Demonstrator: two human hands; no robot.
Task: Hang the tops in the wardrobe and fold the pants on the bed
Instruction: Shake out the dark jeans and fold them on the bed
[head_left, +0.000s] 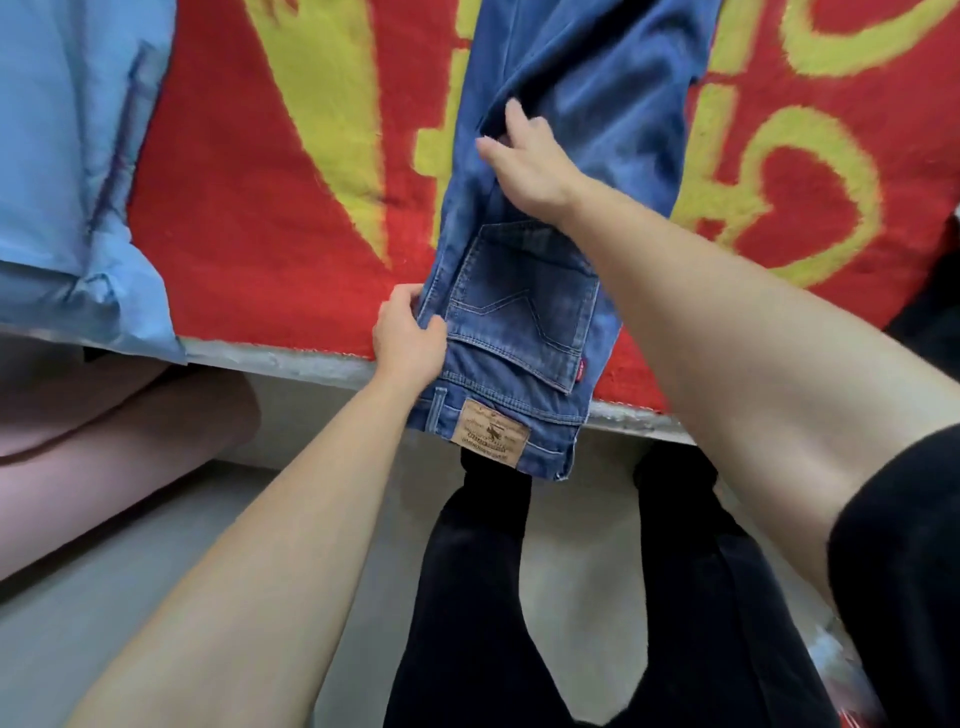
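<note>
A pair of blue jeans (524, 312) lies lengthwise on the bed, legs folded onto each other and running away from me, the waistband with its brown leather patch hanging over the near bed edge. My left hand (410, 340) pinches the jeans' left edge beside the back pocket. My right hand (524, 156) is farther up, fingers spread flat on the thigh part of the denim.
The bed is covered by a red blanket (249, 208) with large yellow shapes. A light blue garment (78, 171) lies at the left and hangs over the bed's edge. A pink cloth (104, 415) sits lower left. My legs in black pants (519, 597) stand on the grey floor.
</note>
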